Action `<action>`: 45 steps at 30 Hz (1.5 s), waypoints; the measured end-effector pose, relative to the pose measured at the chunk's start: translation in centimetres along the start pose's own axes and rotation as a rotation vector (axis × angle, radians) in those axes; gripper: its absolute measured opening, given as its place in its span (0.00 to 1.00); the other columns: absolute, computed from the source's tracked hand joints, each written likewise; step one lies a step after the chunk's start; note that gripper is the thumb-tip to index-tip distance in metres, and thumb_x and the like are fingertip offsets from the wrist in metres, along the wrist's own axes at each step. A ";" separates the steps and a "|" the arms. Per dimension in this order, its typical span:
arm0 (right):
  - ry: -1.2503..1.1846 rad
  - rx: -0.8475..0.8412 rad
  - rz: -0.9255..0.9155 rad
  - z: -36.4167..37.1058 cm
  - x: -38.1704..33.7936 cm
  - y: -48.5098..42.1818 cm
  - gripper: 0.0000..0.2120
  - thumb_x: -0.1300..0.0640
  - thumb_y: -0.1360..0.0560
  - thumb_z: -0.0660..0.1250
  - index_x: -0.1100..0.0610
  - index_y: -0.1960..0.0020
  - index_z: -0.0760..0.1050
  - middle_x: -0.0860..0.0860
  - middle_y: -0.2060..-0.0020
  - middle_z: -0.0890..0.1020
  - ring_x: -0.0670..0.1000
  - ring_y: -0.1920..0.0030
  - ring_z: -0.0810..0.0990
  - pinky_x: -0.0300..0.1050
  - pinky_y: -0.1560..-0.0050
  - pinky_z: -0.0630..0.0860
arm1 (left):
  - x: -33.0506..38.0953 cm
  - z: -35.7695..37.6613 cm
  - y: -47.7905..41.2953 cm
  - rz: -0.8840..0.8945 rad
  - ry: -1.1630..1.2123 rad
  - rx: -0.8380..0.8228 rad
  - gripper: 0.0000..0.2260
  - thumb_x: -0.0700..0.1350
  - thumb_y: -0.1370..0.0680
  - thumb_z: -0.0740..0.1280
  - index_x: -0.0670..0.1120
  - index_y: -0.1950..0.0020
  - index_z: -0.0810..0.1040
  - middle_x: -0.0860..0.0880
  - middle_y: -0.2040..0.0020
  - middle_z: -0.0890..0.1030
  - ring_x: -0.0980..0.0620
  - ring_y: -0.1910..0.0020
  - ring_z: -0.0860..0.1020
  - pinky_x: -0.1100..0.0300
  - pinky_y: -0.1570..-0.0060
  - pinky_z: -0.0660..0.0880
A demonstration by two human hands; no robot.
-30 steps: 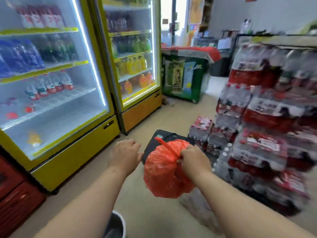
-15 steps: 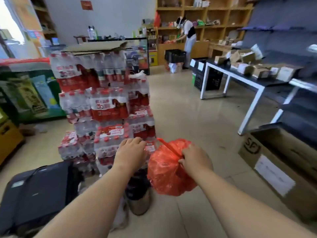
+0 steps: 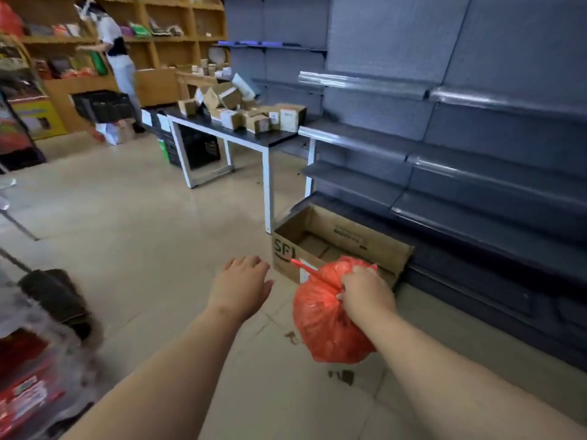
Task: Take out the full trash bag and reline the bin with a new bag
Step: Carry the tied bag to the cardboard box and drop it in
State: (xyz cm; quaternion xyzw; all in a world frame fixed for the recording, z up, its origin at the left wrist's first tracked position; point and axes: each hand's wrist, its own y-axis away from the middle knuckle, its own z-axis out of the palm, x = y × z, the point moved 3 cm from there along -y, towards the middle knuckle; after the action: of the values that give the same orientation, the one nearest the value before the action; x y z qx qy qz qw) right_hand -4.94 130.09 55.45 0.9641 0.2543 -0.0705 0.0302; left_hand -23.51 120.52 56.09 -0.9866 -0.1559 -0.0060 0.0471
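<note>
At far left, btm corner, shrink-wrapped bottle packs (image 3: 28,389) w/ red labels are seen, badly blurred. Just above them a dark blurred object (image 3: 57,300) is seen, and what it is cannot be told. In the bkgd, upper left, a person (image 3: 116,55) is seen standing at wooden shelves (image 3: 178,42). The left hand (image 3: 241,285) is held out over the tiled floor (image 3: 143,233), back of the hand up, fingers nearly straight and slightly spread; nothing is held or touched by it. Further back, centre, a dark-topped table (image 3: 279,138) on white legs is seen, w/ small cartons (image 3: 263,117) piled on it and a black crate (image 3: 197,147) beneath. An open cardboard box (image 3: 346,238) marked "SF" is set on the floor just beside the table's near leg and against the shelving. The red trash bag (image 3: 327,331), full and gathered shut at the top, is held off the floor in front of that box, hanging below the fist. Its bunched neck is gripped by the right hand (image 3: 367,293), fingers curled tight round it; a short twisted tail of plastic is left sticking out up and to the left of the fist. Grey metal shelving (image 3: 460,147) is seen along the right side.
</note>
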 end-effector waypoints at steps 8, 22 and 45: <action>-0.266 -0.005 0.411 2.2 9.4 -9.9 0.12 0.55 0.29 0.68 0.57 0.47 0.77 0.53 0.53 0.75 0.57 0.41 0.74 0.48 0.47 0.72 | 5.3 4.2 -15.1 0.206 -0.030 -0.038 0.16 0.54 0.23 0.56 0.51 0.38 0.72 0.49 0.37 0.75 0.47 0.36 0.71 0.53 0.35 0.65; -0.224 -0.005 0.535 2.1 12.9 -32.2 0.13 0.54 0.26 0.66 0.56 0.42 0.77 0.54 0.41 0.76 0.57 0.38 0.73 0.49 0.40 0.72 | 3.4 9.0 -40.3 0.350 -0.026 -0.121 0.13 0.54 0.22 0.56 0.50 0.44 0.74 0.50 0.42 0.76 0.49 0.39 0.73 0.54 0.35 0.65; -0.173 -0.271 0.559 3.8 21.0 -59.3 0.19 0.56 0.22 0.62 0.57 0.33 0.70 0.56 0.33 0.71 0.57 0.34 0.71 0.53 0.34 0.68 | 5.1 15.7 -66.5 0.289 0.008 -0.229 0.16 0.55 0.22 0.55 0.55 0.36 0.70 0.52 0.35 0.73 0.50 0.35 0.70 0.53 0.33 0.61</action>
State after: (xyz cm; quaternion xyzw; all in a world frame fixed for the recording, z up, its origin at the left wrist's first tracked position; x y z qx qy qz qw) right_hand -16.66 191.41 47.22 0.9742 -0.0167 -0.1069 0.1981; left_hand -39.20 186.56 46.64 -0.9976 -0.0104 -0.0208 -0.0648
